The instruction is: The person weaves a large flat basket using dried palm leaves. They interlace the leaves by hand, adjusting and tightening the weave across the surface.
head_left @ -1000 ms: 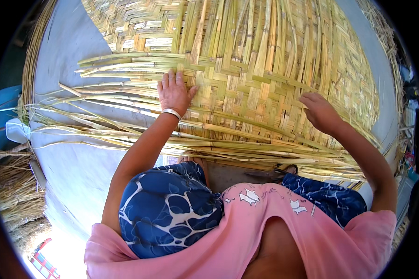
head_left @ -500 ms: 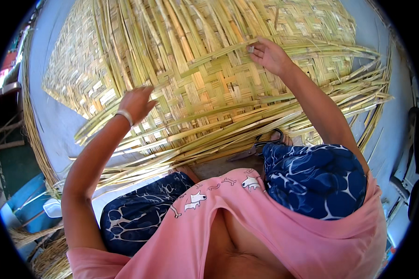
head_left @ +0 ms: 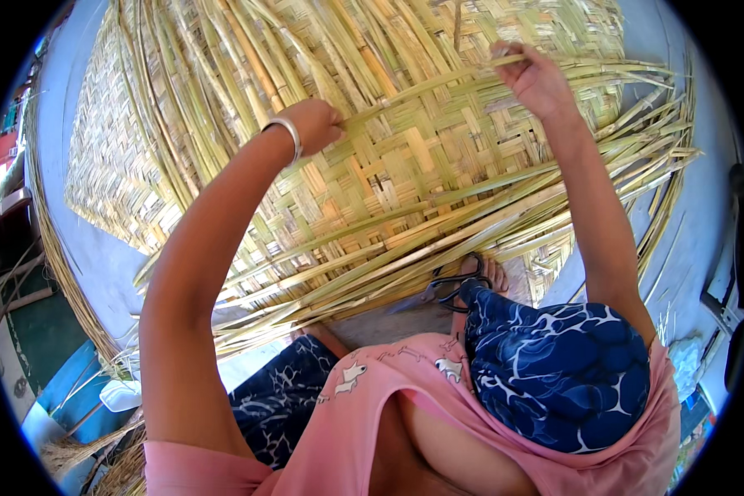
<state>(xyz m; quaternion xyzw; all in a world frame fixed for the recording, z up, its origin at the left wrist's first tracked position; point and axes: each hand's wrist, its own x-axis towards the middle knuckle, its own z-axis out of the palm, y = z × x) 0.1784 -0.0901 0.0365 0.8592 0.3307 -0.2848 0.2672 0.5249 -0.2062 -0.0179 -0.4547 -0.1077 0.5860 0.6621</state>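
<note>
A large woven mat (head_left: 413, 169) of split yellow-green cane strips spreads in front of me. One long cane strip (head_left: 426, 86) runs across it between my two hands. My left hand (head_left: 312, 128), with a pale bracelet at the wrist, is closed at the strip's left part, low over the mat; its fingertips are partly hidden. Farther right, my right hand (head_left: 537, 81) pinches the same strip between thumb and fingers, a little above the weave. Many unwoven strips (head_left: 252, 62) fan out beyond my left hand toward the far edge.
Loose cane ends (head_left: 405, 248) stick out along the mat's near edge and right side. Dark-handled scissors (head_left: 453, 281) lie by my foot (head_left: 494, 274). A bundle of thin canes (head_left: 54, 248) curves along the left. A blue container (head_left: 66, 380) and a white tub (head_left: 121, 395) stand at lower left.
My left hand has moved right and away from me along the strip. My right hand has gone farther right and away, still pinching the strip. The view has shifted slightly.
</note>
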